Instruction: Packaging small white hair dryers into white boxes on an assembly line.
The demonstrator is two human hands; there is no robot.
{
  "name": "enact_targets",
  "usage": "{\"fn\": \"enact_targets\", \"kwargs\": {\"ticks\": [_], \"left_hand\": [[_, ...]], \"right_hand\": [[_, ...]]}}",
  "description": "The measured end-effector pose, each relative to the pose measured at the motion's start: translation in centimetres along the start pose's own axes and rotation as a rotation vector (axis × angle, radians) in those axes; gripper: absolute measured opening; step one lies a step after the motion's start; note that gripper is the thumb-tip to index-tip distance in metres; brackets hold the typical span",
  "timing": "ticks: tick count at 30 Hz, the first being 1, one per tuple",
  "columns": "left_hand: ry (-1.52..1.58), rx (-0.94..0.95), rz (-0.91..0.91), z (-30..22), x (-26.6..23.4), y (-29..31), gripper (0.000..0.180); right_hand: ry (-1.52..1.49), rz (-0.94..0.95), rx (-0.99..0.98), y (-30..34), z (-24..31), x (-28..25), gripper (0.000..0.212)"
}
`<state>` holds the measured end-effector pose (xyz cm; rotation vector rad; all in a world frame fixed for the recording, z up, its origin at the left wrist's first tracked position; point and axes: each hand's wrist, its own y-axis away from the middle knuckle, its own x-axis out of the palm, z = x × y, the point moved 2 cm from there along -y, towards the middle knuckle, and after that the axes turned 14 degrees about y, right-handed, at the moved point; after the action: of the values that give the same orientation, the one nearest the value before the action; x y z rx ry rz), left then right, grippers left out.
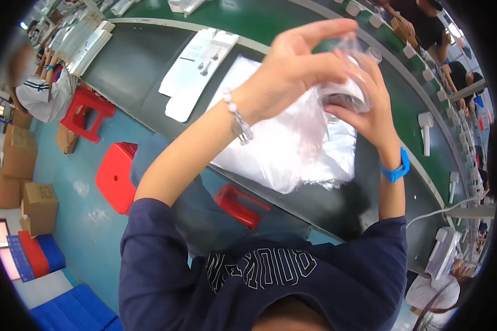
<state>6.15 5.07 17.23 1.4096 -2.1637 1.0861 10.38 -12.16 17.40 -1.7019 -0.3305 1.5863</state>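
Observation:
My right hand [373, 105] is wrapped round a white rounded part [349, 95], its thumb below and its fingers behind. A clear plastic bag [320, 118] covers this part and hangs down from it. My left hand [301, 69] is at the top of the bag, its thumb and fingers reaching round the film; the fingertips partly blur into the plastic. Beneath both hands a pile of clear and white plastic bags [276, 149] lies on the dark worktop [132, 60]. Left of the pile is a flat white printed carton [196, 71].
A green conveyor [425, 160] runs beyond the worktop, carrying white handheld devices [426, 132]. Red stools [116, 176] stand at the left, with cardboard boxes [38, 207] behind. A co-worker [44, 94] is at the far left; others work across the line. Stacked flat cartons [88, 47] lie at the worktop's far end.

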Motion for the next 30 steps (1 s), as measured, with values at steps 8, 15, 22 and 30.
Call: {"fn": "enact_targets", "kwargs": {"ticks": [8, 15, 22, 30], "left_hand": [[-2.056, -0.142, -0.418, -6.0, -16.6, 3.0, 0.096], [-1.931, -0.613, -0.772, -5.5, -21.0, 4.1, 0.128], [-1.845, -0.680, -0.836, -6.7, -21.7, 3.7, 0.126], [-1.918, 0.010, -0.564, -7.3, -15.6, 2.9, 0.117]], "right_hand": [[-0.346, -0.118, 0.623, -4.7, -15.9, 8.8, 0.046], [0.036, 0.009, 0.955, -2.3, -28.1, 18.3, 0.050], [0.394, -0.071, 0.714, -1.1, -30.1, 18.0, 0.041], [-0.058, -0.211, 0.668, -2.7, -15.2, 8.8, 0.034]]}}
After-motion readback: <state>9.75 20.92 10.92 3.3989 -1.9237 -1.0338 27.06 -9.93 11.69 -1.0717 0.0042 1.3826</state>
